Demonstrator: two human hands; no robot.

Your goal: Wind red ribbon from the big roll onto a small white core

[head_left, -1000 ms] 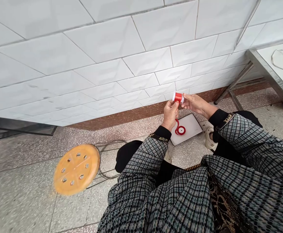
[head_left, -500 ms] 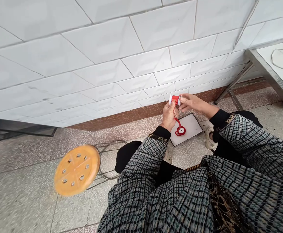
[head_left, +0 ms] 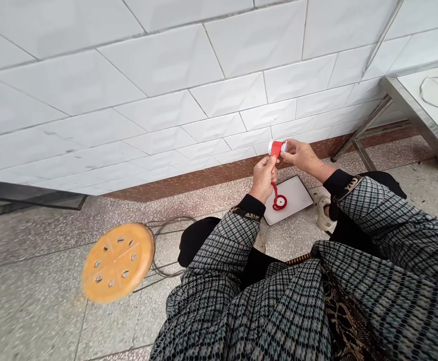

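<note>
Fingers (head_left: 270,163) pinched on both sides

On the floor (head_left: 294,231), a white board (head_left: 297,200). Right hand (head_left: 304,156) (looser half a second ago) grips one end of the spool (head_left: 277,147); red roll (head_left: 284,201) lies on the board; left hand (head_left: 263,179) pinches red ribbon (head_left: 274,190).

No word or number can be read here! Gold marks (head_left: 247,214) on the black cuffs (head_left: 252,204), just behind left hand (head_left: 264,177) and right hand (head_left: 304,156), are too small to make out.

spool (head_left: 284,147): smooth plastic | ribbon (head_left: 276,149): satiny cloth | wall tiles (head_left: 230,98): glossy | table frame (head_left: 410,110): shiny metal
</note>
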